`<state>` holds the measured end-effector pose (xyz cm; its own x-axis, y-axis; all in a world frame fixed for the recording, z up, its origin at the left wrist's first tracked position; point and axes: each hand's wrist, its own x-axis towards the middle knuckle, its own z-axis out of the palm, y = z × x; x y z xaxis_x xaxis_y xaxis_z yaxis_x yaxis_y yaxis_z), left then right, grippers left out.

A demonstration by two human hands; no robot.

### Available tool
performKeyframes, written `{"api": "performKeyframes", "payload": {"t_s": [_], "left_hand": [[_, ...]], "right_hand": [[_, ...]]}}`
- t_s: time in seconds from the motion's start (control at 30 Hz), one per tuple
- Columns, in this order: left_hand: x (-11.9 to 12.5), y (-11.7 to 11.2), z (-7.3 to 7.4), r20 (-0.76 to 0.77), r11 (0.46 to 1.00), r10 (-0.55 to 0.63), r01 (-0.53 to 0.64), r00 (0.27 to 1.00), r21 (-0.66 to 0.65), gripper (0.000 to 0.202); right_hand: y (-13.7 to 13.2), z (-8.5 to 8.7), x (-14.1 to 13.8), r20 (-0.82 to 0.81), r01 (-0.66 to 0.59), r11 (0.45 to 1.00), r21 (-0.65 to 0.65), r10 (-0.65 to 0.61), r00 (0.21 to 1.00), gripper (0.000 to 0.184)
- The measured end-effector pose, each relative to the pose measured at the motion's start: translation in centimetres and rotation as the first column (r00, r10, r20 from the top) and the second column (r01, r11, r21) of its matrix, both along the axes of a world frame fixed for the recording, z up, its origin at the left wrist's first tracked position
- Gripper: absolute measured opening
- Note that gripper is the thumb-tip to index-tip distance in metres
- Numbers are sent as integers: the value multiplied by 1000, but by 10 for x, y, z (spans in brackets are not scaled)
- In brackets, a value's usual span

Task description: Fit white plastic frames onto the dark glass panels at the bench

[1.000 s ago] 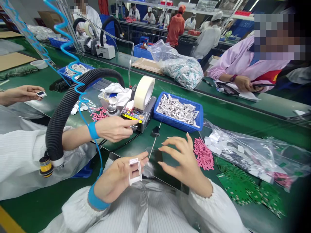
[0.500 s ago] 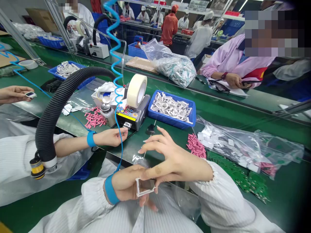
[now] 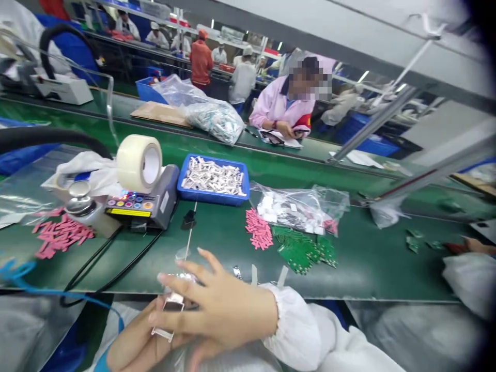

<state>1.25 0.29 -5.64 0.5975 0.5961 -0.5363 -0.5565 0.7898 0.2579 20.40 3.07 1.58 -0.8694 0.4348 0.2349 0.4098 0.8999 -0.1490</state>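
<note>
The left grip (image 3: 134,346) was closed on the white frame (image 3: 174,299), just below the right grip (image 3: 220,310), whose fingers were spread; any contact was unclear. A slackened hold could drop the frame onto the worktop (image 3: 349,279).

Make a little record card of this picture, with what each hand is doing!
Left hand: seems to hold a white rectangular frame
Right hand: fingers spread, over the frame
Bench: green workbench
Near the hands: pink strips, green circuit boards
Farther along: tape dispenser with a tape roll, blue tray of small white pieces
Other person: co-worker in a pink coat, across the bench
</note>
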Motion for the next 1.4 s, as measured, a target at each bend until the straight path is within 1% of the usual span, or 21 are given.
{"api": "performKeyframes", "payload": {"t_s": [0.03, 0.07, 0.1, 0.17, 0.2, 0.27, 0.37, 0.43, 0.5, 0.6, 0.7, 0.87, 1.0, 1.1, 1.17, 1.2, 1.23, 1.27, 1.3, 1.33, 1.4], "left_hand": [[0, 1, -3, 8, 1000, -5, 6, 1000, -5, 17], [0, 3, -4, 18, 1000, -15, 15, 1000, -12, 21], [1, 4, -5, 22, 999, -20, 20, 1000, -25, 25], [6, 6, -4, 13, 999, -35, 35, 999, -35, 31], [9, 7, -3, 3, 998, -47, 47, 999, -28, 30], [15, 9, 0, -7, 998, -54, 54, 999, -19, 29], [19, 11, 0, 11, 999, -35, 35, 999, -30, 28], [17, 12, -2, 30, 999, -17, 18, 999, -34, 27], [13, 11, -5, 36, 1000, -5, 6, 999, -21, 28], [6, 10, -10, 34, 1000, 19, -19, 999, 0, 32], [4, 10, -11, 42, 997, 65, -67, 997, 34, 31], [8, 14, -3, 62, 988, 62, -71, 996, 140, 31], [9, 19, 2, 90, 979, 70, -86, 993, 186, 30], [10, 23, 4, 161, 968, 63, -99, 985, 229, 32], [11, 24, 6, 229, 960, 30, -91, 973, 264, 36], [12, 24, 8, 256, 955, 15, -90, 967, 283, 37], [12, 23, 9, 273, 950, 9, -93, 962, 299, 38], [13, 22, 11, 282, 944, 5, -97, 959, 316, 39], [12, 21, 13, 281, 937, 7, -104, 960, 333, 39], [11, 20, 15, 277, 931, 16, -115, 961, 345, 39], [7, 17, 19, 265, 924, 56, -151, 963, 352, 37]], "right_hand": [[3, -4, 9, 0, 101, 994, -49, -101, 995, 59], [11, -7, 20, 21, 242, 965, -100, -241, 970, 51], [22, -11, 33, 61, 400, 906, -139, -395, 917, 41], [53, -20, 61, 168, 685, 714, -149, -664, 729, 28], [71, -26, 74, 193, 759, 639, -128, -734, 651, 28], [105, -37, 98, 253, 861, 500, -91, -825, 505, 22], [142, -51, 122, 352, 944, 326, -46, -879, 321, 31], [154, -56, 133, 402, 965, 261, -28, -881, 250, 30], [160, -59, 140, 435, 971, 238, -20, -872, 223, 29], [163, -58, 151, 447, 969, 248, -22, -864, 231, 29], [163, -52, 161, 400, 962, 271, -22, -880, 257, 27], [162, -38, 168, 231, 946, 320, -49, -918, 323, 20], [148, -23, 154, 58, 923, 373, -95, -923, 379, 21], [116, -13, 118, -32, 853, 486, -189, -872, 489, 25], [88, -9, 82, -59, 727, 619, -298, -772, 633, 22], [75, -7, 62, -90, 620, 697, -361, -688, 721, 20], [63, -6, 43, -172, 442, 784, -436, -555, 814, 20], [53, -6, 25, -252, 297, 827, -478, -453, 855, 20], [46, -5, 10, -328, 173, 848, -501, -371, 869, 19], [40, -5, -3, -391, 92, 855, -510, -325, 861, 19], [34, -6, -21, -451, 78, 863, -499, -335, 827, 16]]}}
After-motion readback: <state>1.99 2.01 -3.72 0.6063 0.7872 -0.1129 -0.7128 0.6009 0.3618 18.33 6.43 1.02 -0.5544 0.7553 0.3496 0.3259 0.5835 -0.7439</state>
